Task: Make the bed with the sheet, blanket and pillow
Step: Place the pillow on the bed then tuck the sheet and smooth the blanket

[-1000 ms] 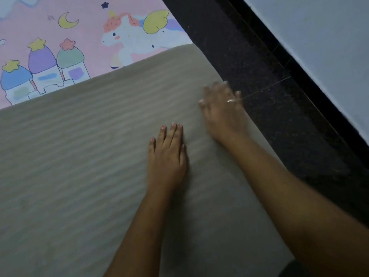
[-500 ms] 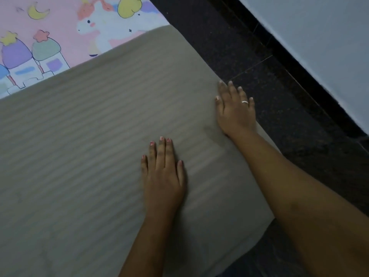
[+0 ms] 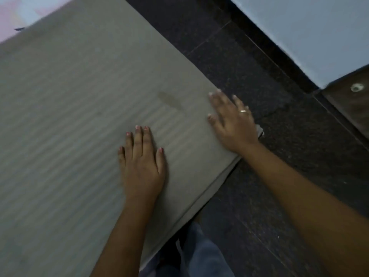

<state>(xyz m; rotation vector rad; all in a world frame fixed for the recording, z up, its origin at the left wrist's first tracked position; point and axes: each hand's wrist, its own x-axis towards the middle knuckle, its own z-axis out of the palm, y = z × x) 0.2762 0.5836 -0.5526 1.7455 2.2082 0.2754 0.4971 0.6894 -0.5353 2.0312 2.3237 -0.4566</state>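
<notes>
1. Across most of the view lies the grey striped blanket (image 3: 79,116), its corner by the dark floor (image 3: 259,76).
2. Left hand (image 3: 142,166) rests flat on it, fingers together, gripping nothing.
3. Right hand (image 3: 232,121) lies flat at the edge, fingers spread, gripping nothing.

Bare forearms, pink-painted nails, ring (image 3: 243,111) on right hand (image 3: 232,121), blue trousers (image 3: 201,254).
</notes>
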